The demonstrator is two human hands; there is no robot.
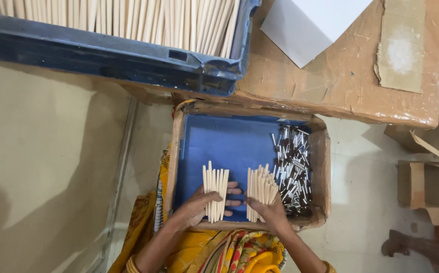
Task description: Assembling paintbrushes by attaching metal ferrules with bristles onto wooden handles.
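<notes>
**Operator:** State the position of each hand and of the work.

**Inspector:** The left hand (199, 207) is closed around a fanned bundle of pale, thin wooden sticks (214, 194); the right hand (270, 212) is closed around a second, thicker bundle of the same pale sticks (261, 192); both bundles stand upright and side by side, apart from each other, inside the shallow cardboard tray with a blue lining (229, 141), near its front edge; the tray sits on the lap of the person, over a yellow patterned garment (219, 253).

**Operator:** What has been done, and what is left?

**Inspector:** Judged from the layout, the work is at an early stage; the heap of small dark and silver metal tubes (293, 167) lies untouched along the right side of the tray, just beside the right-hand bundle; no stick in view carries a tube, though the lower ends are hidden by the fingers; the long dark blue plastic crate (128, 60), resting above on the brown cardboard worktop (341, 76), is full of further pale sticks (128, 17); a large stock therefore appears to remain.

**Operator:** Other items?

**Inspector:** A white sheet (310, 23) on the worktop; loose cardboard boxes (427, 182) on the floor at right.
</notes>
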